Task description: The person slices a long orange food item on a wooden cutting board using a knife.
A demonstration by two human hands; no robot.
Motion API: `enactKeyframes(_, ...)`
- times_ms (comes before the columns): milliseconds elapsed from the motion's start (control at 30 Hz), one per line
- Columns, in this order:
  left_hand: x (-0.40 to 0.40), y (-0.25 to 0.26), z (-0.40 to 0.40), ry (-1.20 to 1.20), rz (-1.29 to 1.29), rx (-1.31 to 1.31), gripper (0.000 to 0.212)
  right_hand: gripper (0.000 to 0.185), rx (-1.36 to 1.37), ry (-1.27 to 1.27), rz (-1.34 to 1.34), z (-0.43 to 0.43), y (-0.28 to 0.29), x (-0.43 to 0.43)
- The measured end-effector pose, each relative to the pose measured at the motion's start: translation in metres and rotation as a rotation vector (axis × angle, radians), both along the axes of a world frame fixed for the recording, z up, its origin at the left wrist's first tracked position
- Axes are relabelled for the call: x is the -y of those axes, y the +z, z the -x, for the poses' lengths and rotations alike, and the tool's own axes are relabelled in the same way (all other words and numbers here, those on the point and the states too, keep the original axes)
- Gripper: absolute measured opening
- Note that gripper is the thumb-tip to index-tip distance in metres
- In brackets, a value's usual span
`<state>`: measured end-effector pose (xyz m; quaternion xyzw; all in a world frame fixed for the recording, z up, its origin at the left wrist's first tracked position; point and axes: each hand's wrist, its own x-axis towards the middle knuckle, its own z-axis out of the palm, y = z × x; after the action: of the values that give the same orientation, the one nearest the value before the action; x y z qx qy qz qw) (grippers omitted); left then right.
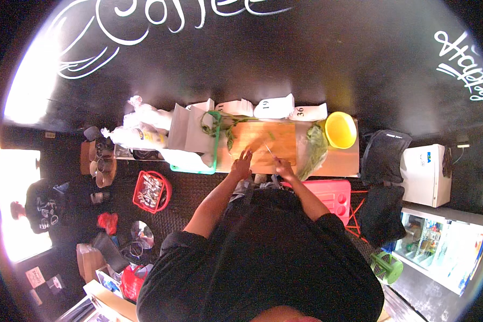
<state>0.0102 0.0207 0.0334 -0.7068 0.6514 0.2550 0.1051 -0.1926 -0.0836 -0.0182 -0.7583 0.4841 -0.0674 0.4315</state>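
Observation:
A wooden cutting board [282, 133] lies on the table before me. My right hand [283, 167] grips a knife [269, 149] whose blade points up and left over the board. At the board's lower left edge is my left hand [242, 164], fingers spread and apart; it seems to hold nothing. A small green vegetable piece [271, 135] lies on the board beyond the knife tip. Leafy green stems [229, 135] lie along the board's left edge. To the right rests a leafy green vegetable [316, 151], partly on clear plastic.
A yellow bowl [340, 130] stands at the table's right end. Left of the board is a green-rimmed tray [215, 161] with grey and white packaging. Numbered white cards [273, 108] line the wall. Below the table are a red stool-like plastic piece [334, 195] and a red basket [167, 193] of cutlery.

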Motion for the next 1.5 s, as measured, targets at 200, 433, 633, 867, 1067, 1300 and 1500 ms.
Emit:
enactKeyframes(200,-0.002,0.003,-0.003,0.008,0.087,-0.002,0.086,0.066,-0.046,0.06,-0.154,-0.014,-0.005,0.009)
enactKeyframes(433,0.001,0.011,-0.007,0.016,0.024,-0.017,0.083,0.061,0.295,0.023,-0.075,-0.005,-0.027,0.007)
enactKeyframes(633,-0.001,0.005,-0.01,0.029,0.021,-0.011,0.083,0.048,0.502,-0.058,-0.567,0.004,-0.034,0.001)
enactKeyframes(867,-0.004,0.008,-0.011,0.039,0.008,-0.038,0.078,0.058,0.367,-0.081,-0.687,-0.002,0.008,-0.015)
enactKeyframes(1067,0.001,0.018,-0.004,0.103,0.089,-0.024,0.073,0.069,0.028,0.129,-0.362,0.004,-0.002,-0.014)
enactKeyframes(1300,0.001,0.018,-0.003,0.027,0.279,0.071,0.059,0.065,0.033,0.201,-0.193,0.005,0.008,-0.019)
enactKeyframes(1500,0.002,0.016,0.001,0.036,0.157,-0.073,0.063,0.06,-0.135,0.199,-0.297,0.003,0.004,-0.017)
